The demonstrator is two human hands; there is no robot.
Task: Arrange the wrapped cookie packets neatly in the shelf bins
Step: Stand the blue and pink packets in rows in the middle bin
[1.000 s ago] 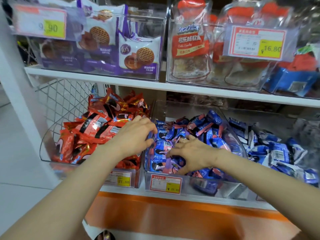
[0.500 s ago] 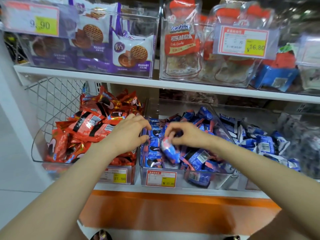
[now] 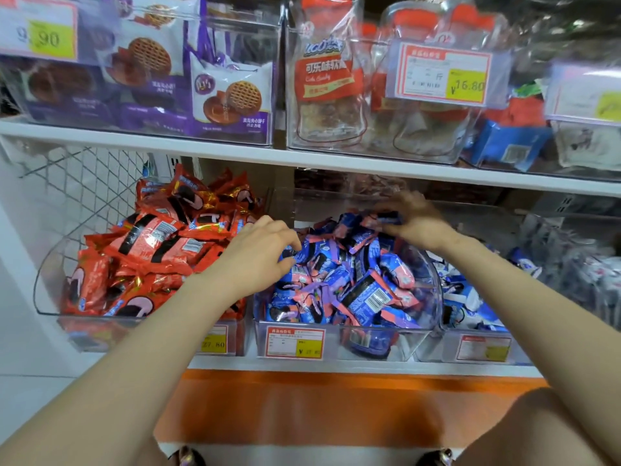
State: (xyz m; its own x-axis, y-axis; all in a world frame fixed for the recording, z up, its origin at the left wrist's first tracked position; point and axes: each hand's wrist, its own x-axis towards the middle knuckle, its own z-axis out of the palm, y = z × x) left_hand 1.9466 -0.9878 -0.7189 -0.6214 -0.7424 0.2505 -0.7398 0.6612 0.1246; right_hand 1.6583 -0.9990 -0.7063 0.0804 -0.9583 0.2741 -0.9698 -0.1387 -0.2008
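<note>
Centre frame, middle bin (image 3: 434, 290) | blue packets (image 3: 353, 284) heaped inside | right hand (image 3: 415, 218) pinches one packet (image 3: 389, 217) at heap's rear, blurred | left hand (image 3: 258, 255) curled on heap's left edge, grip unclear | judged light, crinkly, slippery: take by crimped ends

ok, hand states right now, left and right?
Left hand: fingers curled on the blue-and-pink wrapped cookie packets; grip cannot be told.
Right hand: holds one such packet at the pile's back, motion-blurred.
</note>
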